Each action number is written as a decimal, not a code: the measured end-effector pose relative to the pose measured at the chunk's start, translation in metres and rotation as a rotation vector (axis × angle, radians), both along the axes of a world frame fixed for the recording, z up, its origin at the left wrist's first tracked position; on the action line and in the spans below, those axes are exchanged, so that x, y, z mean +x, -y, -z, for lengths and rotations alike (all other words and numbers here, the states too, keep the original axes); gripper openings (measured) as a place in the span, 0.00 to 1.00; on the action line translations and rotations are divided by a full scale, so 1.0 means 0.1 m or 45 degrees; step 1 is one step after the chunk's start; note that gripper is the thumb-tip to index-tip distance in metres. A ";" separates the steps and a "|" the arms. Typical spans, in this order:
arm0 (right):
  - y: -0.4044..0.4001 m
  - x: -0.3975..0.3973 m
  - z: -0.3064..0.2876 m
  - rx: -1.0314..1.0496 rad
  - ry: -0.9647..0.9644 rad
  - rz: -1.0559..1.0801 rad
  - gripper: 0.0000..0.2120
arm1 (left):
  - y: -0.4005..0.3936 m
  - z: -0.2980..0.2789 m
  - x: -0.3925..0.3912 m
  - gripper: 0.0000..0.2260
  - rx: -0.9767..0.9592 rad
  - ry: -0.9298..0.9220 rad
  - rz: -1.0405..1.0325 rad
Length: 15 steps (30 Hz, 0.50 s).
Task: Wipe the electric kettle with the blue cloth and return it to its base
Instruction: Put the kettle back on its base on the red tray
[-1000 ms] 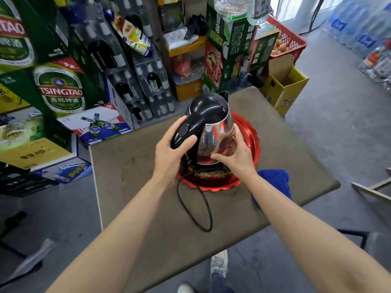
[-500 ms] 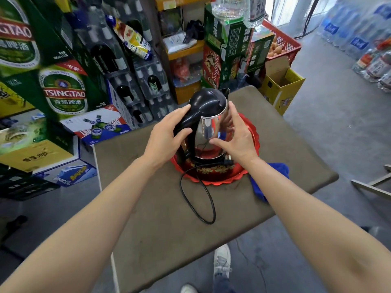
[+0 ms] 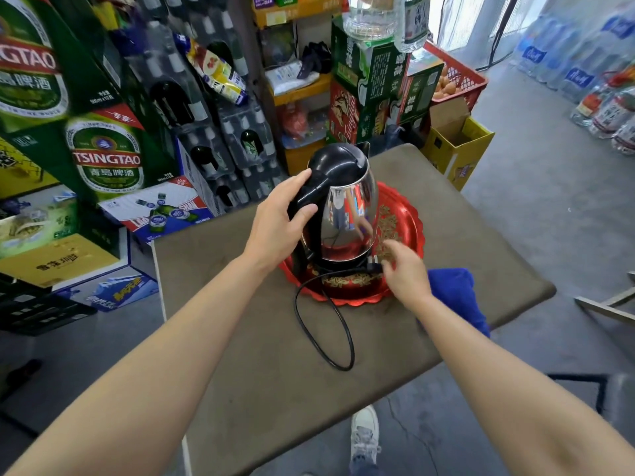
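Brown felt-topped counter (image 3: pixel 261 355) is carrying everything; its near-right corner is sitting close to the cloth, with bare concrete floor below.

Round red metal tray with gold pattern and scalloped rim (image 3: pixel 414 218) is lying on the counter's far half. Kettle and base are standing inside it. Risk: the tray is probably sliding easily on the felt if the kettle gets pushed sideways.

Electric kettle with polished steel body and black plastic lid and handle (image 3: pixel 347 204) is sitting upright, apparently on its black base (image 3: pixel 340 267), though I cannot tell whether it is fully seated. Wiping does not look started.

Blue terry cloth (image 3: pixel 457 297) is lying bunched on the counter just right of the tray, partly behind the right forearm, close to the counter edge. Risk: a careless forearm sweep could be knocking it to the floor.

Left hand (image 3: pixel 278 225) is wrapping the kettle handle, its grip pressed closed around the black plastic. Risk: lifting at a tilt could be spilling any water inside; contents are not visible.

Right hand (image 3: pixel 403 269) is hovering low by the base, fingers loosely spread, touching or nearly touching the plug; the grip is holding nothing that I can confirm.

Black power cord (image 3: pixel 326 331) is looping from the base out over the tray rim toward the near counter. Risk: a snag on the loop could be dragging the base along when the kettle is lifted.
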State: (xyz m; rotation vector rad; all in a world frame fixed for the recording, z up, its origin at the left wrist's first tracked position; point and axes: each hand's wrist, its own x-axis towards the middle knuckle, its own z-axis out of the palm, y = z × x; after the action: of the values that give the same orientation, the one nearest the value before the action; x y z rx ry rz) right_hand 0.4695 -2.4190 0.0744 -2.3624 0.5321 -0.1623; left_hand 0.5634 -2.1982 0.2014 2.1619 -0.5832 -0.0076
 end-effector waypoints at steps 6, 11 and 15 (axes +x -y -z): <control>-0.17 0.07 0.26 -0.264 -0.108 -0.163 0.17 | -0.03 0.11 -0.11 0.26 -0.080 0.023 -0.016; -0.05 -0.21 0.29 -0.403 0.056 -0.045 0.16 | -0.07 0.12 -0.17 0.25 -0.143 0.025 -0.075; -0.02 -0.17 0.13 -0.483 -0.232 -0.069 0.15 | 0.08 0.13 -0.17 0.24 -0.125 0.047 -0.058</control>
State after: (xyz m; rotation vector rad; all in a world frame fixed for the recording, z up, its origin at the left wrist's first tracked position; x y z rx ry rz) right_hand 0.4525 -2.4169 0.0618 -2.7771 0.5622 -0.0227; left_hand 0.5460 -2.2059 0.1888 2.0830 -0.5445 0.0841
